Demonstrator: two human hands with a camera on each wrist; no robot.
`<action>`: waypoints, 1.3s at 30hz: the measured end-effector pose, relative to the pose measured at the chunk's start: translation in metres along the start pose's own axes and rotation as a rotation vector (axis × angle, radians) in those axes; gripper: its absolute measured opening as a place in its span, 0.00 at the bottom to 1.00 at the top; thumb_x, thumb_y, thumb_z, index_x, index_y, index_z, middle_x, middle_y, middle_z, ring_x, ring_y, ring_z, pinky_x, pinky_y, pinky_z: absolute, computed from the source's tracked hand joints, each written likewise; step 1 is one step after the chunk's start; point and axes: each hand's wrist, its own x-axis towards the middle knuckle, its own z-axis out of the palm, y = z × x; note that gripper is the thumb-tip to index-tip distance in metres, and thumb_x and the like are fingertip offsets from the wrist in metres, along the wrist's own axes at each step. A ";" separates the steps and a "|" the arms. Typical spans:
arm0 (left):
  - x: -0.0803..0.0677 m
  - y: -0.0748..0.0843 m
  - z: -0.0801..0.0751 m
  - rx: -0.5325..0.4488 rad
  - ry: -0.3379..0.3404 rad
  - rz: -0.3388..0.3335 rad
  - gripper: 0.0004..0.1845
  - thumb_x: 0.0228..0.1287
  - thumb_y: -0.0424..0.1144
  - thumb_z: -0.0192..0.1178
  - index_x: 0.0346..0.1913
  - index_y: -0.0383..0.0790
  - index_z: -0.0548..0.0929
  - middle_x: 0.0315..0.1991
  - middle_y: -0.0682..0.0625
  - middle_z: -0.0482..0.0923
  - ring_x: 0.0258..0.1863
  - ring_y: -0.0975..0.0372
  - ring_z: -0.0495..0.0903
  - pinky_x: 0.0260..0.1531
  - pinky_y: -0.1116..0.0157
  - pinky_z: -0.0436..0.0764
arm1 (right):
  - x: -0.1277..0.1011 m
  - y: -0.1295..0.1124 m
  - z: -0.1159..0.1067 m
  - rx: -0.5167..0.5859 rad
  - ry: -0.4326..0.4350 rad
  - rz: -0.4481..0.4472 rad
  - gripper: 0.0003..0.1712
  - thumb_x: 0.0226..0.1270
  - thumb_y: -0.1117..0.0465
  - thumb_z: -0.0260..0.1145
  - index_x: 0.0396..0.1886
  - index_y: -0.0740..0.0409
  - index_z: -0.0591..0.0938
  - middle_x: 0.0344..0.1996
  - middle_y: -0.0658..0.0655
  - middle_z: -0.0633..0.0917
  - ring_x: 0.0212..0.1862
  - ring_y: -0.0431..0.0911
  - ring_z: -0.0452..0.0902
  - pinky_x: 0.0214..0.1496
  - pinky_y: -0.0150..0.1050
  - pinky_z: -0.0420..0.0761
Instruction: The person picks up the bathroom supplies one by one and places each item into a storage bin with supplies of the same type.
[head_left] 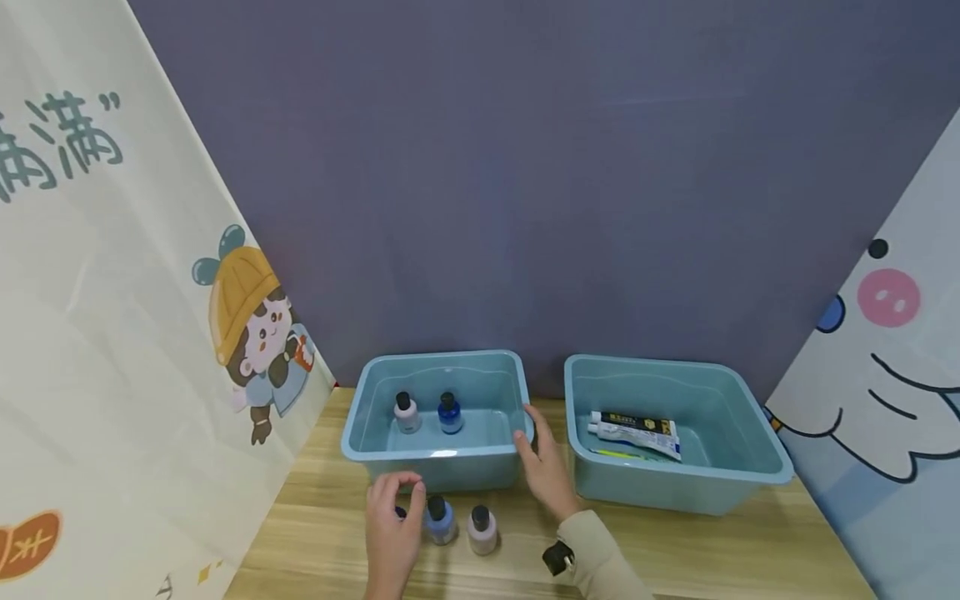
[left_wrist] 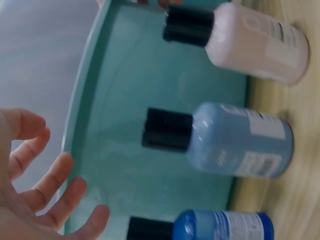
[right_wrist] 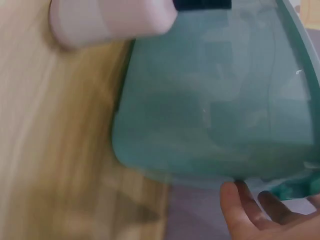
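Dark-blue bottle [left_wrist: 220,226] half-hidden by left hand [head_left: 392,525], fingers loose | right hand [head_left: 546,473] fingers straight on bin [head_left: 438,454] rim

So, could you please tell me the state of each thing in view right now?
Left bin: upright, holds two capped bottles.
Right bin: upright, holds a toothpaste tube lying flat.
Pink bottle: upright on the table, capped.
Light blue bottle: upright on the table, capped.
Dark blue bottle: on the table, capped, by the left hand.
Left hand: fingers loosely curled, holding nothing.
Right hand: fingers straight, touching the left bin's rim.

Beige sleeve [head_left: 600,554] with black wrist-mounted device [head_left: 558,557].
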 end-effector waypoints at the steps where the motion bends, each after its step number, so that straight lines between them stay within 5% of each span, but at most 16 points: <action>1: 0.001 -0.002 0.000 0.011 0.005 0.001 0.06 0.64 0.32 0.68 0.39 0.47 0.85 0.42 0.54 0.80 0.47 0.62 0.74 0.49 0.59 0.73 | 0.000 0.001 0.002 0.045 0.005 0.006 0.31 0.83 0.51 0.54 0.80 0.40 0.60 0.79 0.60 0.62 0.78 0.60 0.60 0.73 0.64 0.65; 5: 0.000 -0.012 0.000 0.031 0.032 0.014 0.05 0.63 0.31 0.68 0.39 0.45 0.86 0.43 0.52 0.81 0.49 0.59 0.74 0.51 0.57 0.72 | 0.000 0.007 0.010 0.125 0.036 0.016 0.29 0.84 0.50 0.52 0.80 0.36 0.60 0.80 0.57 0.60 0.79 0.58 0.57 0.74 0.64 0.63; 11: -0.007 -0.025 -0.002 0.064 0.095 0.019 0.06 0.59 0.29 0.70 0.37 0.42 0.86 0.41 0.50 0.80 0.48 0.58 0.73 0.50 0.58 0.68 | -0.005 0.010 0.017 0.149 0.048 0.009 0.27 0.85 0.51 0.50 0.79 0.41 0.64 0.77 0.57 0.65 0.69 0.57 0.68 0.68 0.59 0.69; 18: -0.011 -0.037 -0.004 0.078 0.091 -0.069 0.12 0.60 0.30 0.68 0.47 0.39 0.84 0.47 0.42 0.79 0.52 0.51 0.72 0.52 0.50 0.70 | -0.005 0.009 0.017 0.165 0.039 0.026 0.27 0.85 0.48 0.49 0.79 0.39 0.62 0.80 0.56 0.60 0.79 0.57 0.56 0.75 0.65 0.61; 21: -0.014 -0.043 -0.005 0.091 0.076 -0.122 0.18 0.61 0.32 0.67 0.55 0.39 0.80 0.52 0.40 0.77 0.56 0.49 0.71 0.55 0.48 0.70 | -0.006 0.003 0.015 0.155 0.029 0.034 0.28 0.85 0.51 0.48 0.80 0.42 0.62 0.80 0.59 0.61 0.77 0.60 0.60 0.73 0.65 0.63; 24: -0.016 -0.048 -0.007 0.112 0.040 -0.184 0.23 0.63 0.34 0.66 0.61 0.38 0.76 0.56 0.38 0.75 0.59 0.46 0.71 0.59 0.46 0.71 | -0.011 -0.012 0.009 0.142 0.003 0.048 0.27 0.85 0.54 0.49 0.80 0.46 0.62 0.72 0.66 0.70 0.64 0.60 0.71 0.63 0.58 0.71; 28: -0.018 -0.053 -0.011 0.147 -0.013 -0.263 0.25 0.66 0.36 0.66 0.64 0.37 0.73 0.58 0.38 0.74 0.58 0.46 0.72 0.56 0.45 0.73 | -0.016 -0.028 0.003 0.129 -0.024 0.049 0.28 0.85 0.54 0.49 0.80 0.48 0.62 0.64 0.69 0.74 0.53 0.57 0.74 0.54 0.50 0.74; 33: -0.021 -0.062 -0.009 0.155 -0.007 -0.244 0.23 0.64 0.37 0.69 0.60 0.37 0.77 0.54 0.39 0.78 0.52 0.48 0.77 0.50 0.51 0.75 | -0.009 0.000 0.011 0.124 0.001 0.026 0.28 0.85 0.49 0.49 0.79 0.40 0.61 0.77 0.61 0.65 0.64 0.55 0.69 0.62 0.56 0.73; 39: -0.021 -0.068 -0.008 0.160 -0.059 -0.276 0.20 0.64 0.38 0.69 0.57 0.38 0.80 0.55 0.40 0.80 0.52 0.48 0.80 0.49 0.53 0.76 | -0.005 0.011 0.013 0.137 0.002 0.027 0.27 0.84 0.45 0.49 0.78 0.35 0.62 0.79 0.56 0.62 0.70 0.57 0.66 0.67 0.60 0.69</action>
